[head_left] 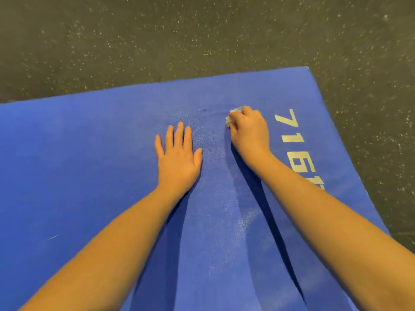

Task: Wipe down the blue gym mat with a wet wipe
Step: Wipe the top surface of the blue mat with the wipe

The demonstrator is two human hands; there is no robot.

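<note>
Seemingly mid-stroke, we work over the blue gym mat (89, 164), which lies flat on a dark speckled floor (157, 37); the white numerals (292, 140) printed along one edge of it serve as our marker. Just beside the numerals' top digit, our right hand (249, 129) curls over a bunched wet wipe (233, 114), fingers folded round it and pressing it onto the mat; only a pale crumpled edge of the wipe shows, on the side away from the numerals. Farther from the numerals, apart from the right hand, our left hand (177, 158) lies palm down, fingers straight and slightly spread, holding nothing; we judge it steadies us or the mat. A pale sheen (244, 221) streaks the surface near the numerals' lower digits; damp or dust, we cannot tell.

We judge the wipe light, limp and moist, apt to ball up or slide out from under the fingers; it wants holding as a wad beneath the palm, with steady downward pressure. The mat looks padded under a grained skin, likely to give slightly and drag on the wipe; it seems heavy enough to stay put, needing no lifting, only a flat bracing hand.
</note>
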